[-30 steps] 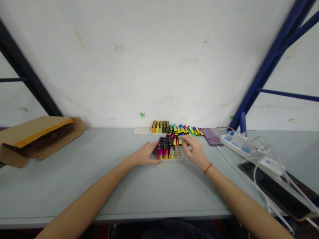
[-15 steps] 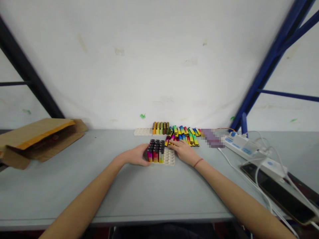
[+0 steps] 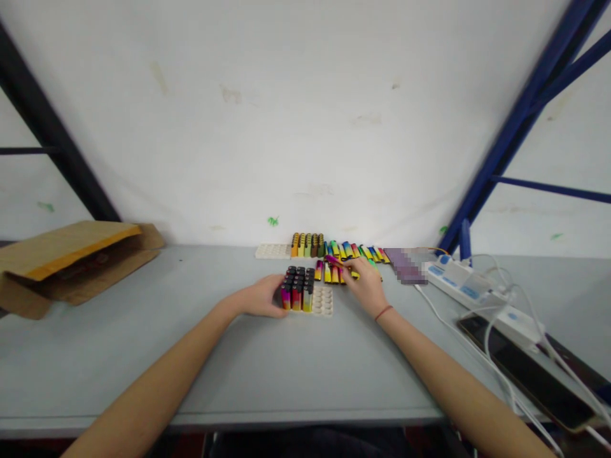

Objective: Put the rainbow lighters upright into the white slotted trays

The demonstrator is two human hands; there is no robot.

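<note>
A white tray [image 3: 323, 301] on the grey table holds several upright colourful lighters [image 3: 296, 287] in its left part; its right sockets are bare. My left hand [image 3: 263, 296] is cupped against the tray's left side, touching it. My right hand [image 3: 363, 285] is just right of the tray, with its fingers pinched on a pink lighter [image 3: 332, 260] lifted a little off the table. Behind the hand lies a loose row of several colourful lighters [image 3: 356, 252].
A second white tray [image 3: 272, 251] with several lighters stands at the back by the wall. A brown cardboard box [image 3: 67, 264] lies at the left. At the right are a power strip [image 3: 456, 275], white cables and a dark phone [image 3: 529, 366]. Blue shelf posts rise at the right.
My right hand has moved from the table beside the tray to the loose lighters and closed on a pink one. The left hand and tray stay about where they were half a second ago.
</note>
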